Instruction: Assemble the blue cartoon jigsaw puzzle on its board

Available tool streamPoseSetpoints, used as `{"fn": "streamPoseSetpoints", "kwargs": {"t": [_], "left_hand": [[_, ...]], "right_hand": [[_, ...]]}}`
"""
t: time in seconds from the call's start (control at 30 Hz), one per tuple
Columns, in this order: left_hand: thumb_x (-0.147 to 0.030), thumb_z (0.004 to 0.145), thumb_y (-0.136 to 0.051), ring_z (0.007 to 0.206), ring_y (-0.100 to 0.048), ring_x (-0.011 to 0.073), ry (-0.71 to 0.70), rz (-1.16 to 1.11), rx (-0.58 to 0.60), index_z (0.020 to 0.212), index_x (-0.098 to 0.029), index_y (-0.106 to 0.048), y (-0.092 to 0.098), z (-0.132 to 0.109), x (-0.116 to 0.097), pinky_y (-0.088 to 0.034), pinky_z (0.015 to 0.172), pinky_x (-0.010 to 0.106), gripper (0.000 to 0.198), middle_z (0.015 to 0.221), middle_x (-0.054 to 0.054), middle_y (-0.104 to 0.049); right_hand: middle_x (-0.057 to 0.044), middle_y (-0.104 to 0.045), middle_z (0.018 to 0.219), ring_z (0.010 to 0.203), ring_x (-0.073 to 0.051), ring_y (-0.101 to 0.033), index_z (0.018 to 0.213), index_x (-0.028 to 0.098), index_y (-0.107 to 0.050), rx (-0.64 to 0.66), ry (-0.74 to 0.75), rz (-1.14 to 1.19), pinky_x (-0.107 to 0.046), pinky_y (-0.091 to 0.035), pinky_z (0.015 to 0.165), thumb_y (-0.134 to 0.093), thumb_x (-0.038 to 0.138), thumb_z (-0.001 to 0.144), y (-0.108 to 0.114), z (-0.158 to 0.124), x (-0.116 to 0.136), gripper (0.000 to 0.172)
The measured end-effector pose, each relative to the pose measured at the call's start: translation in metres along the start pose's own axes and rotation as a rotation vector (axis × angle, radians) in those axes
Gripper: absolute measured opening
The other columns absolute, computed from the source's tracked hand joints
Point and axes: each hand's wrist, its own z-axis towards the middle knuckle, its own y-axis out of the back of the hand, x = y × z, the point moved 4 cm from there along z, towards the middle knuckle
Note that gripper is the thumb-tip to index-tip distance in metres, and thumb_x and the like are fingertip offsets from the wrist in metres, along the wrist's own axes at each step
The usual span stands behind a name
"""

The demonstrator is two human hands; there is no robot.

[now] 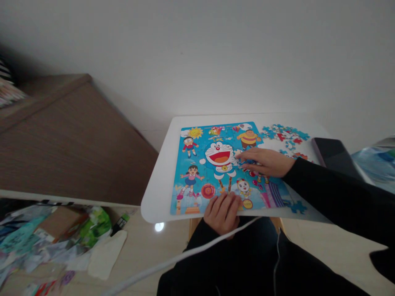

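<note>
A jigsaw puzzle (197, 158) with cartoon characters on a blue ground lies on the white table, mostly assembled. My right hand (267, 161) reaches over its right-centre part, beside the big blue-and-white cat figure. The fingers are bent toward a small, pale puzzle piece (237, 153) at their tips; whether the piece lies in the picture or slightly above it is hard to see. My left hand (222, 210) rests at the puzzle's front edge, fingers laid side by side on the board and slightly bent. Its thumb is mostly hidden.
Loose puzzle pieces (285, 135) lie in a pile at the back right, and another piece (298, 206) near the front right. A dark phone (333, 154) is on the table's right side. A white cable (185, 255) crosses in front. Bags and clutter (61, 234) cover the floor at left.
</note>
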Motion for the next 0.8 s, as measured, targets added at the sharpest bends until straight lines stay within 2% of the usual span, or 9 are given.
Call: {"fn": "streamPoseSetpoints", "kwargs": {"t": [0.1, 0.27, 0.33, 0.4, 0.53, 0.6, 0.7, 0.8], "left_hand": [[-0.014, 0.079, -0.043, 0.096, -0.061, 0.0183, 0.019, -0.007, -0.016, 0.101, -0.016, -0.066, -0.001, 0.000, -0.001, -0.041, 0.090, 0.031, 0.032, 0.098, 0.005, -0.070], [-0.014, 0.077, -0.043, 0.096, -0.061, 0.0190, 0.014, -0.018, -0.024, 0.101, -0.015, -0.066, -0.002, 0.000, -0.001, -0.043, 0.088, 0.031, 0.033, 0.098, 0.005, -0.070], [-0.014, 0.077, -0.044, 0.097, -0.061, 0.0193, 0.000, -0.015, 0.001, 0.103, -0.015, -0.065, -0.002, -0.001, -0.001, -0.043, 0.088, 0.032, 0.033, 0.099, 0.006, -0.069], [-0.015, 0.077, -0.044, 0.098, -0.061, 0.0192, -0.010, -0.006, 0.021, 0.104, -0.015, -0.065, -0.002, -0.001, 0.000, -0.043, 0.089, 0.031, 0.034, 0.100, 0.006, -0.069], [-0.015, 0.075, -0.046, 0.096, -0.062, 0.0190, -0.026, 0.010, 0.018, 0.104, -0.015, -0.065, 0.000, 0.000, 0.000, -0.045, 0.088, 0.031, 0.034, 0.098, 0.006, -0.069], [-0.015, 0.075, -0.047, 0.095, -0.062, 0.0192, -0.039, 0.010, 0.029, 0.104, -0.015, -0.065, 0.000, 0.000, 0.000, -0.046, 0.086, 0.031, 0.034, 0.098, 0.006, -0.069], [-0.014, 0.075, -0.047, 0.095, -0.062, 0.0198, -0.033, 0.000, 0.030, 0.104, -0.015, -0.065, 0.000, 0.000, 0.000, -0.045, 0.085, 0.032, 0.034, 0.099, 0.006, -0.069], [-0.014, 0.074, -0.046, 0.095, -0.062, 0.0203, -0.026, -0.002, 0.027, 0.104, -0.014, -0.065, -0.001, -0.001, 0.000, -0.044, 0.086, 0.032, 0.035, 0.100, 0.006, -0.069]], "right_hand": [[-0.010, -0.064, 0.111, 0.106, -0.024, -0.057, 0.103, 0.019, -0.061, -0.060, -0.066, 0.050, -0.040, -0.044, 0.091, -0.043, 0.045, 0.086, 0.007, 0.001, -0.008, 0.035], [-0.010, -0.062, 0.111, 0.105, -0.023, -0.057, 0.083, 0.020, -0.058, -0.069, -0.097, 0.098, -0.039, -0.043, 0.090, -0.047, 0.044, 0.083, 0.005, 0.009, -0.016, 0.026], [-0.011, -0.062, 0.108, 0.104, -0.024, -0.056, 0.091, 0.019, -0.056, -0.116, -0.137, 0.051, -0.040, -0.043, 0.089, -0.049, 0.045, 0.082, 0.004, 0.012, -0.015, 0.028], [-0.011, -0.060, 0.109, 0.104, -0.026, -0.055, 0.104, 0.019, -0.053, -0.148, -0.184, -0.025, -0.041, -0.044, 0.087, -0.052, 0.049, 0.080, 0.003, 0.013, -0.012, 0.038], [-0.014, -0.055, 0.117, 0.109, -0.031, -0.052, 0.121, 0.018, -0.048, -0.100, -0.206, -0.168, -0.044, -0.045, 0.086, -0.055, 0.053, 0.076, -0.005, 0.015, -0.003, 0.058], [-0.014, -0.054, 0.117, 0.107, -0.031, -0.052, 0.123, 0.017, -0.048, -0.074, -0.182, -0.193, -0.044, -0.045, 0.086, -0.056, 0.050, 0.077, -0.008, 0.017, 0.000, 0.058], [-0.013, -0.054, 0.112, 0.100, -0.027, -0.055, 0.119, 0.017, -0.054, -0.045, -0.155, -0.190, -0.041, -0.047, 0.084, -0.055, 0.046, 0.079, -0.011, 0.020, 0.002, 0.049], [-0.013, -0.052, 0.114, 0.102, -0.029, -0.052, 0.115, 0.019, -0.058, -0.072, -0.162, -0.229, -0.042, -0.047, 0.083, -0.056, 0.050, 0.077, -0.008, 0.021, 0.002, 0.049]]}}
